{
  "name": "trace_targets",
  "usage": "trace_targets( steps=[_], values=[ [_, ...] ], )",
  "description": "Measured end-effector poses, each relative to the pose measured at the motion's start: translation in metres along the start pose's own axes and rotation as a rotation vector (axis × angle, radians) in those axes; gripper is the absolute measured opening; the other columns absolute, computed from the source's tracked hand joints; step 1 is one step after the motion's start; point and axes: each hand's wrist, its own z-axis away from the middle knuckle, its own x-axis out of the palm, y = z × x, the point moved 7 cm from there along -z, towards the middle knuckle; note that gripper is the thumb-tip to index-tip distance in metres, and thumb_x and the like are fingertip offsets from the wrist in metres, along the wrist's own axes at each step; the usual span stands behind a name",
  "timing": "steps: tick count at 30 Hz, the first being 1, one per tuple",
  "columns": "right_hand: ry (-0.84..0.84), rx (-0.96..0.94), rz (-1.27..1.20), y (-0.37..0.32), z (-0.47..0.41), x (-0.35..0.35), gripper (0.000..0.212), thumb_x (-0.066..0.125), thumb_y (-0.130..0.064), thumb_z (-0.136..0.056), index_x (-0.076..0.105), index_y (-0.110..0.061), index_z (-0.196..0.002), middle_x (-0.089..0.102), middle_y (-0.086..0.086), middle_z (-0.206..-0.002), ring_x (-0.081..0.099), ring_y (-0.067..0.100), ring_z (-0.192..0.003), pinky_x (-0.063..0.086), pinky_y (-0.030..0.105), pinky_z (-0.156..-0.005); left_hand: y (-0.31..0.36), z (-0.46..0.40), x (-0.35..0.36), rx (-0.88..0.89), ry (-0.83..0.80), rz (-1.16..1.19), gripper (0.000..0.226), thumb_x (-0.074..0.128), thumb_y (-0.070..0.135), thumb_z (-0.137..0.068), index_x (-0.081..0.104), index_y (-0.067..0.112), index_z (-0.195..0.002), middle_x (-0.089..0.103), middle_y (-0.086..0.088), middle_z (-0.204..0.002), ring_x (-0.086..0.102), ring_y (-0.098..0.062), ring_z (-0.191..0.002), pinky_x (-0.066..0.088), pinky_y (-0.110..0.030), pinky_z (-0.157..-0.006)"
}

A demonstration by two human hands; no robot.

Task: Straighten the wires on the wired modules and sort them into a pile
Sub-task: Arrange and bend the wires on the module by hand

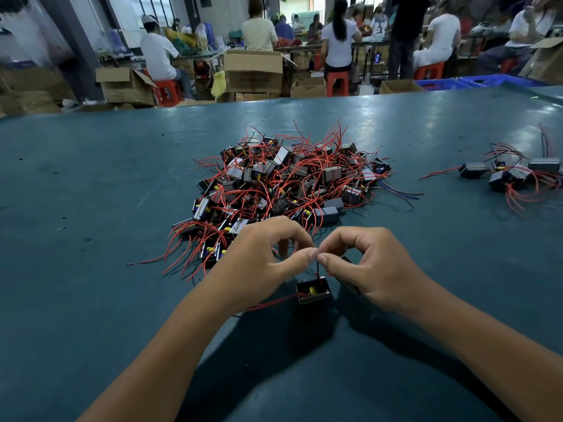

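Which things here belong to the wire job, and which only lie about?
Belong to the job:
- module hanging by its wire from left hand and right hand
- big tangled heap
- small pile

Just lying about:
- cardboard boxes
- red stools
- blue crates

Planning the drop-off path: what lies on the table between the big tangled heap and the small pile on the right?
In the head view, mostly bare green table; only a few stray wire ends trail from the heap and small pile.

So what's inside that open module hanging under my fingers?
Inside the module: a yellow part and a red wire running in. Deeper parts are too dark to see.
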Motion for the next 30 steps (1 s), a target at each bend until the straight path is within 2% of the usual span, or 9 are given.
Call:
trace_targets(
  steps=[4, 7, 10, 14, 18, 20, 22, 26, 30],
  values=[
    [-0.038, -0.066, 0.072, -0.007, 0.002, 0.001, 0.006, 0.068, -0.019, -0.086, 0.072, -0.023, -0.084, 0.071, -0.011, -0.076, 0.067, 0.007, -0.073, 0.048, 0.012, -0.069, -0.003, 0.0, 0.006, -0.001, -0.057, -0.03, 0.008, 0.069, 0.026, -0.094, 0.067, 0.023, -0.087, 0.061, 0.016, -0.079, 0.056, -0.006, -0.076, 0.037, -0.012, -0.066],
    [-0.041, -0.09, 0.104, -0.01, 0.002, 0.001, 0.005, 0.069, -0.019, -0.085, 0.073, -0.021, -0.084, 0.07, -0.011, -0.074, 0.066, 0.007, -0.072, 0.047, 0.013, -0.068, -0.008, 0.001, 0.013, -0.073, -0.128, 0.046, 0.015, 0.062, 0.026, -0.099, 0.063, 0.024, -0.084, 0.054, 0.022, -0.07, 0.048, 0.001, -0.062, 0.035, -0.011, -0.058],
    [-0.027, -0.102, 0.139, -0.012, 0.002, 0.001, 0.005, 0.071, -0.019, -0.085, 0.073, -0.022, -0.081, 0.069, -0.015, -0.075, 0.064, 0.003, -0.074, 0.042, 0.009, -0.072, -0.012, 0.003, 0.017, -0.158, -0.161, 0.152, 0.02, 0.06, 0.026, -0.1, 0.063, 0.023, -0.08, 0.048, 0.015, -0.062, 0.038, -0.003, -0.054, 0.032, -0.015, -0.053],
    [-0.008, -0.2, 0.33, -0.023, 0.003, 0.003, 0.005, 0.069, -0.024, -0.083, 0.071, -0.021, -0.079, 0.06, -0.022, -0.07, 0.053, 0.002, -0.075, 0.032, 0.008, -0.077, -0.025, 0.006, 0.023, -0.424, -0.138, 0.391, 0.024, 0.062, 0.03, -0.083, 0.062, 0.011, -0.067, 0.046, -0.005, -0.061, 0.031, -0.017, -0.052, 0.024, -0.027, -0.048],
    [-0.015, -0.346, 0.472, -0.035, 0.005, 0.008, 0.006, 0.07, -0.018, -0.083, 0.069, -0.015, -0.078, 0.048, -0.023, -0.075, 0.045, 0.004, -0.074, 0.031, 0.011, -0.079, -0.033, 0.018, 0.041, -0.706, -0.221, 0.752, 0.025, 0.064, 0.025, -0.076, 0.057, 0.021, -0.052, 0.047, -0.001, -0.059, 0.028, -0.011, -0.046, 0.021, -0.017, -0.041],
    [-0.013, -0.293, 0.408, -0.031, 0.004, 0.003, 0.006, 0.069, -0.02, -0.084, 0.069, -0.017, -0.079, 0.05, -0.026, -0.073, 0.047, 0.0, -0.074, 0.032, 0.011, -0.079, -0.035, 0.014, 0.035, -0.641, -0.182, 0.723, 0.03, 0.067, 0.022, -0.086, 0.06, 0.02, -0.057, 0.048, 0.002, -0.057, 0.032, -0.009, -0.045, 0.026, -0.018, -0.041],
    [-0.019, -0.239, 0.351, -0.025, 0.003, -0.001, 0.006, 0.068, -0.022, -0.084, 0.07, -0.02, -0.079, 0.053, -0.028, -0.071, 0.049, -0.005, -0.076, 0.032, 0.009, -0.079, -0.03, 0.006, 0.019, -0.441, -0.093, 0.567, 0.025, 0.067, 0.016, -0.092, 0.064, 0.019, -0.068, 0.053, 0.009, -0.057, 0.04, -0.007, -0.05, 0.033, -0.018, -0.048],
    [-0.019, -0.197, 0.25, -0.02, 0.001, -0.006, 0.007, 0.068, -0.023, -0.084, 0.067, -0.028, -0.078, 0.061, -0.027, -0.072, 0.056, 0.0, -0.079, 0.037, 0.013, -0.077, -0.009, -0.001, -0.002, -0.04, -0.053, 0.189, 0.016, 0.079, 0.016, -0.086, 0.072, 0.03, -0.091, 0.062, 0.018, -0.08, 0.049, -0.008, -0.064, 0.042, -0.021, -0.06],
    [-0.035, -0.211, 0.223, -0.021, 0.002, -0.005, 0.015, 0.069, -0.021, -0.084, 0.065, -0.035, -0.08, 0.062, -0.028, -0.074, 0.058, 0.001, -0.079, 0.038, 0.013, -0.077, -0.002, -0.001, -0.002, 0.09, -0.034, 0.106, 0.01, 0.079, 0.025, -0.082, 0.076, 0.025, -0.092, 0.065, 0.011, -0.092, 0.056, -0.012, -0.073, 0.046, -0.022, -0.063]
  ],
)
